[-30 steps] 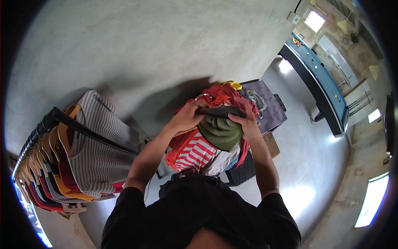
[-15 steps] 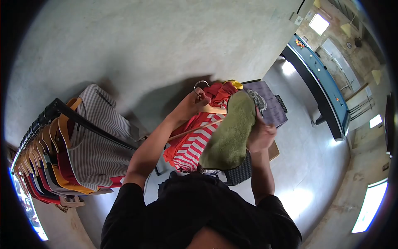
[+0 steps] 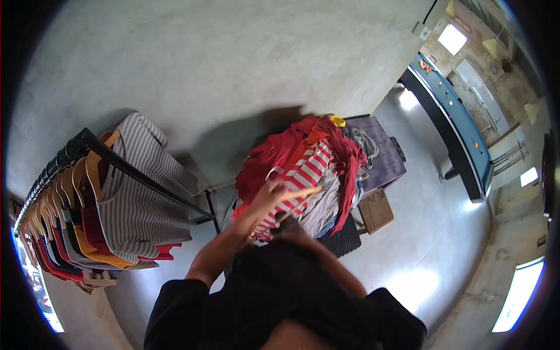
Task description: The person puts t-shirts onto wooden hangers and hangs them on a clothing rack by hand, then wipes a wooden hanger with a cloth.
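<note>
My left hand is closed on a wooden hanger near its metal hook, over the clothes pile. My right hand is low, close to my body, beside the lower part of the hanger; it is dark and blurred, and what its fingers hold is hidden. Under the hands lies a heap with a red-and-white striped garment, a red garment and a grey garment. The green garment cannot be made out.
A black rack at the left carries several garments on wooden hangers, a grey striped shirt nearest. Right of the heap are a purple surface and a wooden box. A pool table stands farther right.
The green garment has left the hanger and dropped out of clear view. My right hand has moved down and left towards my body. My left hand has lowered with the bare hanger.
</note>
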`<state>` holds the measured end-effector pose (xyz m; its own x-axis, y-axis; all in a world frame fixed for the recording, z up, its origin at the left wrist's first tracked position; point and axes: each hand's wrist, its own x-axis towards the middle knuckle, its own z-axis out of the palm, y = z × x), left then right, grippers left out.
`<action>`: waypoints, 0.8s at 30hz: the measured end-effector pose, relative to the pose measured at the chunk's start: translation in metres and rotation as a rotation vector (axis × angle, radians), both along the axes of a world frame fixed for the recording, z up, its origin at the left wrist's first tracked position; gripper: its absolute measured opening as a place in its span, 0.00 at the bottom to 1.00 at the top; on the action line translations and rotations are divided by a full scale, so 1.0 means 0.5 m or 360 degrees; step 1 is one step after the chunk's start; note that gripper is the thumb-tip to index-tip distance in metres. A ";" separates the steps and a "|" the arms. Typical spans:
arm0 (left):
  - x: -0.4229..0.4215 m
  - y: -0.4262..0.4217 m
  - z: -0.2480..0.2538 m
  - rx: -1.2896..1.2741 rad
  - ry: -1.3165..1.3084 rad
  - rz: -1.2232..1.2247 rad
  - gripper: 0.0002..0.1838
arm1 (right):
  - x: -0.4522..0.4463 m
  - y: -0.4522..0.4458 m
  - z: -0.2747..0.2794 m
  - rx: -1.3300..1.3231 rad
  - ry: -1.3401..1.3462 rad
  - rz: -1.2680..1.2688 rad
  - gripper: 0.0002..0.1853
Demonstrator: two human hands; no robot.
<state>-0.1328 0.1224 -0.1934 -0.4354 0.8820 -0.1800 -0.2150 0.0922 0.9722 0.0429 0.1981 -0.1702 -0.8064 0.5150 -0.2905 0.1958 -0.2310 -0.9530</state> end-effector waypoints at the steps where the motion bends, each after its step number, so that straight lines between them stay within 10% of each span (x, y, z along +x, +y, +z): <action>1: 0.004 -0.011 -0.061 0.0090 -0.0020 0.0097 0.05 | 0.009 0.014 -0.027 0.0106 -0.0120 0.0325 0.19; 5: 0.008 -0.054 0.007 -0.0067 0.0089 0.0120 0.06 | 0.097 0.007 -0.306 0.0315 -0.1194 0.1356 0.26; 8: -0.017 -0.047 0.090 -0.0178 0.0046 -0.0018 0.09 | 0.096 0.024 -0.300 0.0567 -0.0657 0.1297 0.24; 17: -0.052 -0.020 0.086 0.0217 0.0302 -0.0191 0.06 | 0.048 0.103 -0.011 -0.0185 -0.0320 0.0036 0.19; 24: -0.055 0.020 0.174 0.0642 0.0853 -0.0199 0.20 | 0.012 0.115 0.227 0.0172 0.0185 -0.0216 0.24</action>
<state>-0.1603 0.1326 -0.1065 -0.2629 0.8844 0.3855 0.2946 -0.3069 0.9050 0.0489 0.2556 -0.0566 -0.7522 0.6445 -0.1369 0.0570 -0.1433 -0.9880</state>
